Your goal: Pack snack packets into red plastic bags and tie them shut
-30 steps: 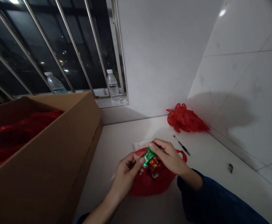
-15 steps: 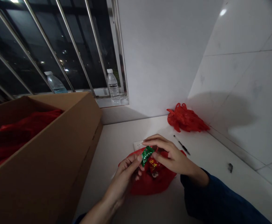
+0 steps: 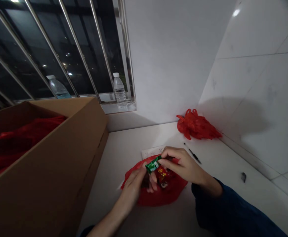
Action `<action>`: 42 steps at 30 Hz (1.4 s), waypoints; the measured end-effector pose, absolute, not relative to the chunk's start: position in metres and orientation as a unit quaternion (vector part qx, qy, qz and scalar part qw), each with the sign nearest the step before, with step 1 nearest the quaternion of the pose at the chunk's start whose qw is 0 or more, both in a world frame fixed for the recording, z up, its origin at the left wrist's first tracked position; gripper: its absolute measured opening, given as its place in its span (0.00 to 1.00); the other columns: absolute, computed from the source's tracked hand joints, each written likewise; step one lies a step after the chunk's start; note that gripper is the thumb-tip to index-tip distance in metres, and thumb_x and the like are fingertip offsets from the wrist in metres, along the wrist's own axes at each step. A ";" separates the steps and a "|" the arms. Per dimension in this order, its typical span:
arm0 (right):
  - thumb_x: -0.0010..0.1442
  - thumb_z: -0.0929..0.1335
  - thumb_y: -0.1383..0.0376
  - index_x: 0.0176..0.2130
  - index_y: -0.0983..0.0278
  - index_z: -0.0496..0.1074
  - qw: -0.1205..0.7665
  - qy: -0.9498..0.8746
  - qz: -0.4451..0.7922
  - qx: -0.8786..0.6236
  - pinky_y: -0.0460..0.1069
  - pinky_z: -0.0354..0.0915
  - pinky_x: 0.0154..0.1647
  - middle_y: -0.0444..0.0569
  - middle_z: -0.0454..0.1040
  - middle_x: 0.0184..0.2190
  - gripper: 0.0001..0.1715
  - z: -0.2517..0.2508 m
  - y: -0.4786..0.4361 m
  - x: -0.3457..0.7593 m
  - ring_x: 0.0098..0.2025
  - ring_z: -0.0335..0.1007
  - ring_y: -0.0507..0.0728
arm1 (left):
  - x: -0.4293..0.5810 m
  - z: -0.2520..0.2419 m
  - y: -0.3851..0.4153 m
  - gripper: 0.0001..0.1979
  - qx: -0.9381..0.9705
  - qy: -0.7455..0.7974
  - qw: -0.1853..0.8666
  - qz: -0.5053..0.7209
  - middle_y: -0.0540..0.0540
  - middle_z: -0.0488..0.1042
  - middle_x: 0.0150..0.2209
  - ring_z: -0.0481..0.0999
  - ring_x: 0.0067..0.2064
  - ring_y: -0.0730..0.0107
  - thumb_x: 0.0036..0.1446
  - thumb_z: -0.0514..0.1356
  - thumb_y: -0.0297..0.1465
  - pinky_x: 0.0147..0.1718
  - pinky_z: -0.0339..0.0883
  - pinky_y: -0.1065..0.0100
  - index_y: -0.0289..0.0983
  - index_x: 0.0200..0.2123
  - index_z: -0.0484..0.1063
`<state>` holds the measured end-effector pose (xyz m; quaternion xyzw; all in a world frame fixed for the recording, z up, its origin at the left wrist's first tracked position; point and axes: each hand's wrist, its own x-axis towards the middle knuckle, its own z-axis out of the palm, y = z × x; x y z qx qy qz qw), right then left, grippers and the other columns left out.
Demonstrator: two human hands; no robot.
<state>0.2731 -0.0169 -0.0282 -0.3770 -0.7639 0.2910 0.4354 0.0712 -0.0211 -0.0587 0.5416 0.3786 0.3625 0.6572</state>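
Your right fingers (image 3: 171,153) pinch a green foil packet (image 3: 153,165) against your left fingertips (image 3: 142,174), just above a red plastic bag (image 3: 161,196). Its print is too small to read, as are the yellow characters on the red packet (image 3: 162,174) lying on the bag.

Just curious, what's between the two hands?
In the head view, a green packet and a red packet sit between the left hand and right hand, over a red bag.
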 end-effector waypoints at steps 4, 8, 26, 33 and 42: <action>0.65 0.66 0.62 0.30 0.61 0.69 0.426 -0.765 0.281 -0.393 0.48 0.62 0.33 0.42 0.72 0.27 0.11 -0.028 -0.018 0.272 0.30 0.67 0.52 | 0.071 -0.055 -0.025 0.28 0.611 0.402 0.542 0.413 0.45 0.73 0.26 0.69 0.29 0.66 0.62 0.52 0.53 0.31 0.61 0.69 0.36 0.26 0.73; 0.65 0.65 0.62 0.29 0.61 0.67 0.413 -0.770 0.284 -0.394 0.47 0.60 0.32 0.42 0.69 0.26 0.12 -0.029 -0.019 0.271 0.29 0.64 0.51 | 0.070 -0.054 -0.026 0.20 0.657 0.409 0.462 0.433 0.50 0.67 0.25 0.63 0.29 0.70 0.62 0.58 0.45 0.30 0.57 0.72 0.37 0.25 0.67; 0.68 0.64 0.61 0.28 0.61 0.64 0.452 -0.743 0.291 -0.398 0.47 0.60 0.33 0.41 0.67 0.25 0.16 -0.032 -0.017 0.270 0.28 0.63 0.51 | 0.070 -0.053 -0.029 0.21 0.715 0.373 0.454 0.379 0.50 0.66 0.21 0.65 0.26 0.70 0.66 0.53 0.40 0.29 0.57 0.70 0.38 0.21 0.66; 0.66 0.66 0.59 0.25 0.62 0.61 0.442 -0.755 0.273 -0.399 0.45 0.56 0.29 0.39 0.64 0.22 0.19 -0.036 -0.016 0.269 0.26 0.59 0.49 | 0.071 -0.060 -0.027 0.23 0.715 0.368 0.465 0.370 0.51 0.64 0.23 0.63 0.26 0.72 0.66 0.52 0.46 0.27 0.55 0.70 0.36 0.23 0.65; 0.68 0.63 0.55 0.23 0.63 0.59 0.421 -0.747 0.319 -0.404 0.45 0.56 0.27 0.38 0.62 0.19 0.25 -0.038 -0.016 0.266 0.23 0.59 0.48 | 0.073 -0.065 -0.029 0.22 0.688 0.342 0.526 0.365 0.51 0.67 0.24 0.66 0.26 0.75 0.67 0.51 0.45 0.26 0.60 0.74 0.35 0.28 0.67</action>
